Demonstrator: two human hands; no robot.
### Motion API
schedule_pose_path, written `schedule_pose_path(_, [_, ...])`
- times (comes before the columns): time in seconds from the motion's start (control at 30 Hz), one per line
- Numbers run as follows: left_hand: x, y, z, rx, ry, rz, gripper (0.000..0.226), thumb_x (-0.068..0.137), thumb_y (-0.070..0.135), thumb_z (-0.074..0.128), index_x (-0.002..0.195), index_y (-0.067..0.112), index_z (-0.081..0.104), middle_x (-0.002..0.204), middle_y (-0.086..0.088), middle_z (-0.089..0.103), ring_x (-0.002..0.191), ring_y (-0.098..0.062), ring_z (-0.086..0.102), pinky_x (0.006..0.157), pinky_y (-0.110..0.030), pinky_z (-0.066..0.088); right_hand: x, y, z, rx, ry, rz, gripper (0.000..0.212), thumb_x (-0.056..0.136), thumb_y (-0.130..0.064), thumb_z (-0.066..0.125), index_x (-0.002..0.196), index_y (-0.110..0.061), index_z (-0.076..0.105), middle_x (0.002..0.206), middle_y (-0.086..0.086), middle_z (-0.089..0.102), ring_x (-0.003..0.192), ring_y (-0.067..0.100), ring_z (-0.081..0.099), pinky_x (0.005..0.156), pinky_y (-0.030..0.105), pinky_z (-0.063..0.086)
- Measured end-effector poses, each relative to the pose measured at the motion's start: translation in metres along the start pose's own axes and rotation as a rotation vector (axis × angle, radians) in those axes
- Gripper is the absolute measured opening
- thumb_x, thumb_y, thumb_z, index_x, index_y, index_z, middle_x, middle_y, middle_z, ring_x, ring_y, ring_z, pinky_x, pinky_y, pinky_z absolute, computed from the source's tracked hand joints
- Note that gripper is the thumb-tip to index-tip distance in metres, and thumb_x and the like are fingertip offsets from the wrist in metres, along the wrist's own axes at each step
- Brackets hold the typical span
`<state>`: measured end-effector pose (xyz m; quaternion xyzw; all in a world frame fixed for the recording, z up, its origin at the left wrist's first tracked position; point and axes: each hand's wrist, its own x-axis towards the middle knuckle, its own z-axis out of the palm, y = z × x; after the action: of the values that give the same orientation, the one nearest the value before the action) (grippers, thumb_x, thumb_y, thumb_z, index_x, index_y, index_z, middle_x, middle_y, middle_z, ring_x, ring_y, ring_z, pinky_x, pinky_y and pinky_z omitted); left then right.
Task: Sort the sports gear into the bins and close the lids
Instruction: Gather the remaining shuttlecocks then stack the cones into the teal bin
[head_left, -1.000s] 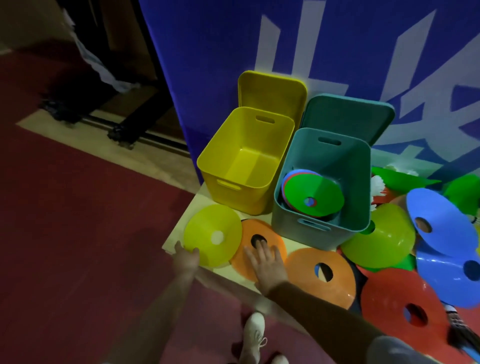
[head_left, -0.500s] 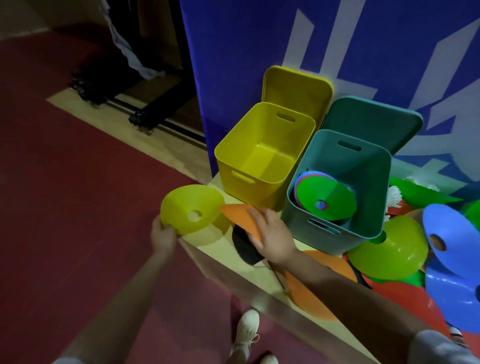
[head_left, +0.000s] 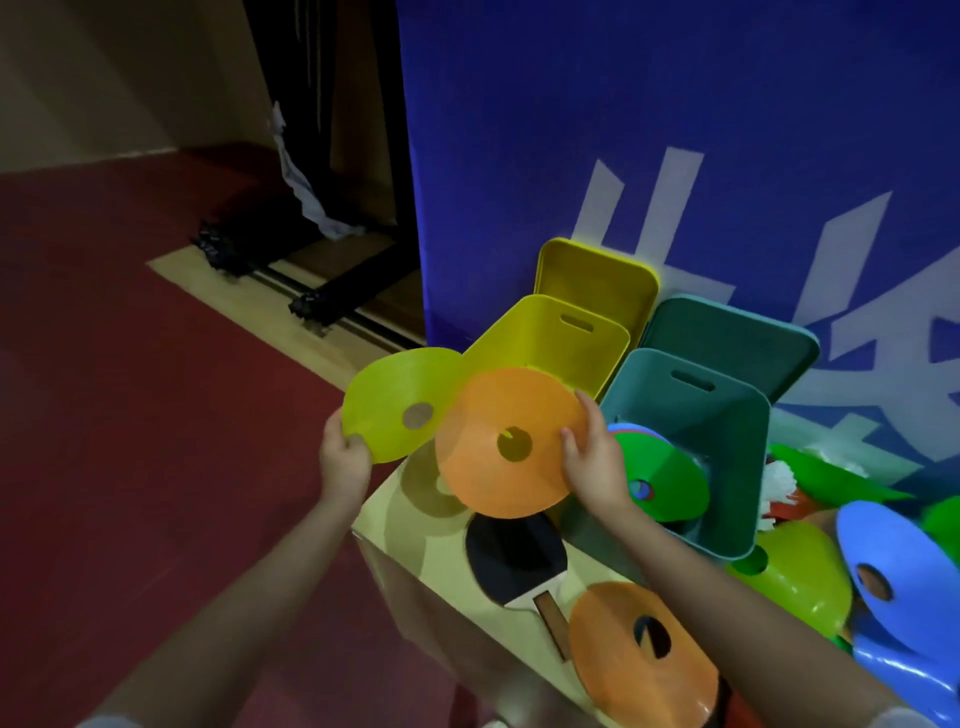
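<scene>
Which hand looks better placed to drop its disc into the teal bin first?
The right hand, probably. Its orange disc hangs right beside the teal bin, while the left hand holds the yellow disc farther away.

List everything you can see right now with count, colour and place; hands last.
Bins: 2; yellow bin at left, looks empty; teal bin beside it, holding disc cones.
Lids: 2; yellow lid and teal lid, upright behind their bins.
Held disc cones: 2; yellow cone, orange cone.
Cones in the teal bin: a stack, green one on top.
Loose cones on the table: orange at the front, lime, blue at right; more partly hidden.
Paddle: 1, black, on the table.
Backdrop: blue banner.
Left hand: holds the yellow cone.
Right hand: holds the orange cone.
</scene>
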<state>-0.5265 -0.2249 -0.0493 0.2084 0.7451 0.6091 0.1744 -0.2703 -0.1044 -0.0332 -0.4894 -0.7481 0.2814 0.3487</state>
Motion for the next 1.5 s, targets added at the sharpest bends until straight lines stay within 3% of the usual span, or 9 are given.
schedule_pose_path(0.2, [0.001,0.043,0.046,-0.048,-0.132,0.114,0.051,0.09,-0.008,0.036,0.139,0.008,0.042,0.127,-0.008,0.052,0.111,-0.016,0.048,0.086,-0.021,0.039,0.019,0.023,-0.034,0.163,0.105,0.16,0.052,0.094,-0.005,0.05,0.143,-0.014,0.037,0.135,0.013,0.053,0.12,0.032,0.052,0.094,0.029,0.039])
schedule_pose_path(0.33, [0.011,0.052,0.082,-0.019,-0.244,0.149,0.055,0.091,-0.001,0.039,0.142,0.018,0.04,0.136,-0.007,0.05,0.121,-0.022,0.047,0.102,-0.035,0.04,0.025,0.049,-0.071,0.224,0.281,0.327,0.051,0.094,-0.004,0.046,0.143,-0.013,0.038,0.137,0.014,0.051,0.122,0.033,0.049,0.1,0.037,0.038])
schedule_pose_path(0.47, [0.009,0.058,0.113,0.046,-0.346,0.14,0.056,0.092,-0.002,0.036,0.144,0.02,0.036,0.14,-0.008,0.046,0.126,-0.027,0.044,0.1,-0.032,0.036,0.025,0.079,-0.102,0.163,0.403,0.472,0.06,0.09,0.0,0.039,0.147,-0.012,0.029,0.135,0.02,0.051,0.116,0.038,0.052,0.096,0.039,0.041])
schedule_pose_path(0.63, [0.012,0.049,0.136,0.085,-0.449,0.112,0.055,0.095,-0.001,0.036,0.145,0.021,0.033,0.145,-0.009,0.041,0.127,-0.027,0.042,0.101,-0.034,0.035,0.034,0.106,-0.106,-0.083,0.23,0.525,0.067,0.091,-0.011,0.046,0.151,-0.019,0.016,0.122,0.021,0.058,0.104,0.041,0.058,0.085,0.04,0.046])
schedule_pose_path(0.77, [0.015,0.04,0.146,0.106,-0.504,0.109,0.054,0.096,-0.001,0.036,0.147,0.019,0.032,0.143,-0.009,0.042,0.09,-0.006,0.051,0.086,-0.027,0.036,0.045,0.119,-0.088,-0.292,0.047,0.513,0.065,0.09,-0.008,0.04,0.15,-0.022,0.019,0.108,0.019,0.062,0.095,0.038,0.06,0.075,0.038,0.046])
schedule_pose_path(0.93, [0.023,0.014,0.155,0.089,-0.601,0.093,0.054,0.097,0.003,0.043,0.145,0.025,0.033,0.149,-0.007,0.037,0.133,-0.023,0.04,0.102,-0.029,0.035,0.052,0.139,-0.062,-0.336,0.066,0.632,0.064,0.091,-0.006,0.042,0.15,-0.02,0.021,0.11,0.018,0.062,0.098,0.037,0.06,0.081,0.04,0.048])
schedule_pose_path(1.2, [0.033,-0.001,0.158,0.011,-0.625,0.068,0.054,0.097,0.008,0.05,0.145,0.028,0.034,0.146,-0.005,0.043,0.131,-0.016,0.045,0.098,-0.026,0.042,0.05,0.164,-0.048,-0.382,-0.068,0.892,0.065,0.089,-0.013,0.049,0.147,-0.004,0.021,0.137,0.029,0.036,0.125,0.045,0.04,0.107,0.042,0.032])
schedule_pose_path(1.33, [0.032,-0.003,0.155,0.03,-0.64,0.102,0.052,0.097,0.011,0.051,0.144,0.028,0.036,0.143,-0.006,0.047,0.126,-0.014,0.048,0.096,-0.026,0.043,0.045,0.145,-0.06,-0.37,-0.073,0.719,0.057,0.092,-0.018,0.051,0.145,-0.009,0.032,0.135,0.023,0.04,0.119,0.04,0.048,0.101,0.041,0.039])
schedule_pose_path(1.5, [0.021,0.019,0.166,-0.001,-0.731,0.04,0.05,0.096,0.01,0.052,0.14,0.031,0.04,0.144,-0.009,0.044,0.136,-0.024,0.039,0.103,-0.034,0.041,0.023,0.13,-0.109,-0.489,0.114,0.35,0.045,0.089,-0.011,0.054,0.134,-0.009,0.05,0.13,0.016,0.052,0.121,0.032,0.047,0.099,0.039,0.04])
